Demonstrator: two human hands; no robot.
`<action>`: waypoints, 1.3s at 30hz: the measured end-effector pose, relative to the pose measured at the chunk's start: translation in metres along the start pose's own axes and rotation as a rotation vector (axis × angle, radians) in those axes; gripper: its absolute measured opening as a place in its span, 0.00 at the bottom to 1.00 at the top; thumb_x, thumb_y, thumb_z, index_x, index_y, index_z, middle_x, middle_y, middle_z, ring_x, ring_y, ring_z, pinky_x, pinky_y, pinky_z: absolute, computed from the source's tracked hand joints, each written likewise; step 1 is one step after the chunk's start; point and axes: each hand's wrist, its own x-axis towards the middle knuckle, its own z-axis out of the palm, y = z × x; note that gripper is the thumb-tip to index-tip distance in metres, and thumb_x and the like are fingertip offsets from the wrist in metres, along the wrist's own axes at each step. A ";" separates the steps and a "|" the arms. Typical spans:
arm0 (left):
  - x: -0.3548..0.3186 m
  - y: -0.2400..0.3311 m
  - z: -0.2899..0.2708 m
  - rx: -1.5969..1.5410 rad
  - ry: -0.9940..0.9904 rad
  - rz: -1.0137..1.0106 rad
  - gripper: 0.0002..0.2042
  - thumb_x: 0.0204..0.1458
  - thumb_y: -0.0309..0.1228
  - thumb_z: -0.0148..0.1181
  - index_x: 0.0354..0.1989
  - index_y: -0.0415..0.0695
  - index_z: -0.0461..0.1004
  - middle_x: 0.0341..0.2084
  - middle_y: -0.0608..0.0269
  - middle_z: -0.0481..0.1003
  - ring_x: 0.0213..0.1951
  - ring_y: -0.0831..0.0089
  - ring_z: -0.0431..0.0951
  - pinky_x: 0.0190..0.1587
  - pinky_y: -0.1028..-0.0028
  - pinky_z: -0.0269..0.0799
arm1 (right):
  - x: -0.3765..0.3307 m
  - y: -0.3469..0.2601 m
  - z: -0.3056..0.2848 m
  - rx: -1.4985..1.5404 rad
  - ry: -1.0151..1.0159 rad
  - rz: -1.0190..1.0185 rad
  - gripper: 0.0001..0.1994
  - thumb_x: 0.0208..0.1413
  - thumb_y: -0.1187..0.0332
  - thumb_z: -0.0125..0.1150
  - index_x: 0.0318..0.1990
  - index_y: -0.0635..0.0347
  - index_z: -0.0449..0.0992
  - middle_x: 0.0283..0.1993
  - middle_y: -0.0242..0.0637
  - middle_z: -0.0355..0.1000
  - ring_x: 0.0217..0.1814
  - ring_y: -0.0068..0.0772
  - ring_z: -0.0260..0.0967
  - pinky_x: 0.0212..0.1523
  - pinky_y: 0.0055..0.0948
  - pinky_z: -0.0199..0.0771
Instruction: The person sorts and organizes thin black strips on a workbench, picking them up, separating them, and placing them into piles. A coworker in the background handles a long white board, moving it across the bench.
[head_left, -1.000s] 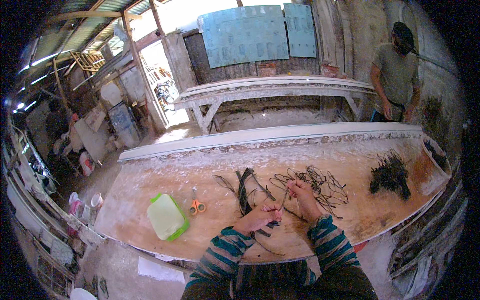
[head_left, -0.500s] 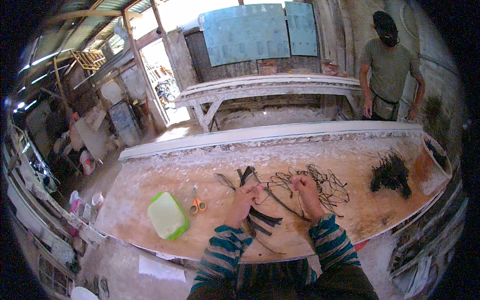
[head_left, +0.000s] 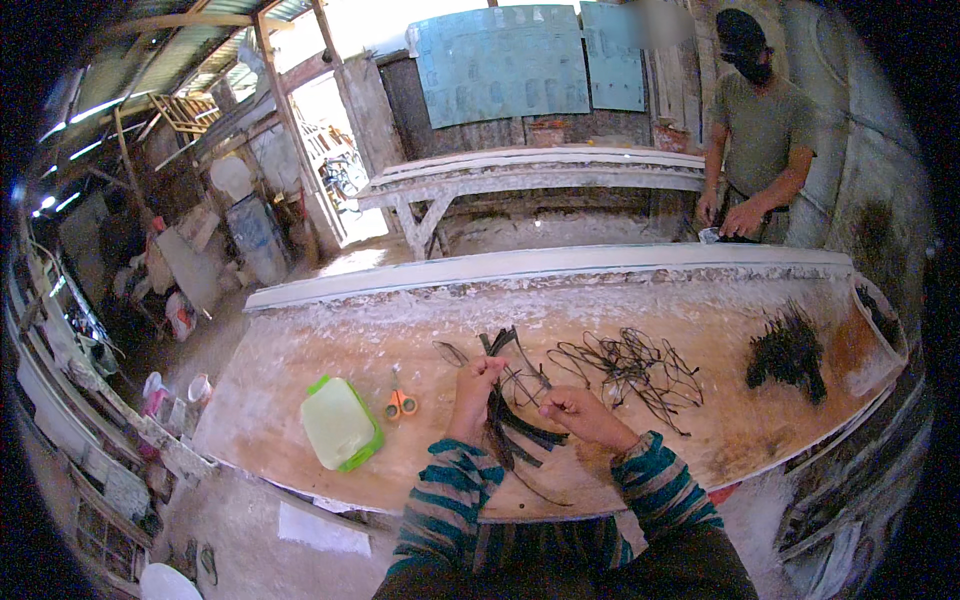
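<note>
My left hand [head_left: 475, 397] is closed in a pinch above a bunch of flat black strips [head_left: 533, 434], which fan out on the wooden tabletop [head_left: 350, 345]. To its right my right hand [head_left: 590, 417] is also pinched, palm turned toward the left. A thin black cord [head_left: 520, 384] runs between the two sets of fingertips; its ends are hard to make out. Just beyond my right hand lies a loose tangle of knotted black cords [head_left: 640, 368]. Orange-handled scissors [head_left: 401, 404] rest left of my left hand, beside a box with a pale lid and green clips [head_left: 341, 424].
A dark bristly bundle [head_left: 787, 355] lies at the right, by an overturned tub [head_left: 878, 335] at the table's end. A long white-edged ledge [head_left: 560, 268] borders the far side. Behind it stands another person [head_left: 760, 130], hands together over a small object. A white bench [head_left: 540, 178] stands further back.
My right hand has moved left and nearer, away from the tangle and closer to my left hand. My left hand has risen slightly. The other person has brought both hands together.
</note>
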 end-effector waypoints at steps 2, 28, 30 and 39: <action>0.002 -0.002 -0.001 0.063 0.002 0.022 0.07 0.49 0.32 0.56 0.29 0.41 0.76 0.19 0.75 0.68 0.22 0.85 0.61 0.25 0.84 0.55 | -0.002 0.004 -0.003 0.119 0.000 0.025 0.06 0.52 0.71 0.53 0.34 0.62 0.72 0.32 0.36 0.71 0.37 0.29 0.67 0.40 0.27 0.66; 0.006 0.000 0.002 0.336 0.069 0.355 0.07 0.49 0.27 0.56 0.37 0.42 0.75 0.30 0.65 0.74 0.30 0.78 0.69 0.33 0.80 0.64 | -0.013 0.031 -0.022 -0.860 0.169 0.196 0.10 0.36 0.58 0.63 0.24 0.51 0.77 0.31 0.32 0.71 0.42 0.40 0.65 0.41 0.48 0.56; 0.006 -0.003 -0.001 0.303 0.052 0.325 0.07 0.49 0.27 0.56 0.37 0.42 0.75 0.30 0.64 0.74 0.31 0.77 0.70 0.34 0.79 0.64 | -0.010 0.031 -0.021 -0.830 0.087 0.256 0.09 0.36 0.58 0.62 0.24 0.50 0.77 0.31 0.32 0.71 0.41 0.40 0.66 0.40 0.49 0.55; -0.011 0.015 0.017 0.557 -0.085 0.373 0.10 0.45 0.24 0.57 0.37 0.44 0.75 0.33 0.59 0.70 0.34 0.69 0.71 0.38 0.74 0.66 | -0.010 0.034 -0.017 -0.746 0.085 0.349 0.04 0.38 0.66 0.57 0.24 0.49 0.77 0.30 0.34 0.73 0.38 0.41 0.69 0.46 0.56 0.53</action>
